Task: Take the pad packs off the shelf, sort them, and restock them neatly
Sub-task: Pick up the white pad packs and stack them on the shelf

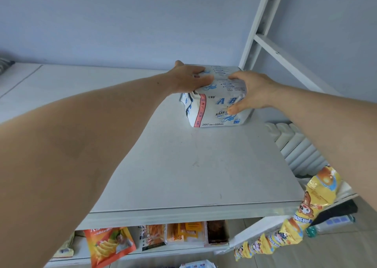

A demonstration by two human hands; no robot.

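Observation:
A stack of white and blue pad packs (212, 112) with a pink side stripe stands at the back of the top shelf board (183, 176), near the wall. My left hand (189, 80) grips the upper pack (222, 80) on its left side and top. My right hand (251, 92) clasps the right side, thumb on the front of the lower pack. Another pad pack (199, 264) peeks in at the bottom edge, below the shelf.
A white shelf upright and cross brace (263, 35) rise at the back right. Snack bags and boxes (177, 234) fill the lower shelf. A strip of yellow snack packets (302, 212) hangs at the shelf's right front corner. A white radiator (299, 145) stands to the right.

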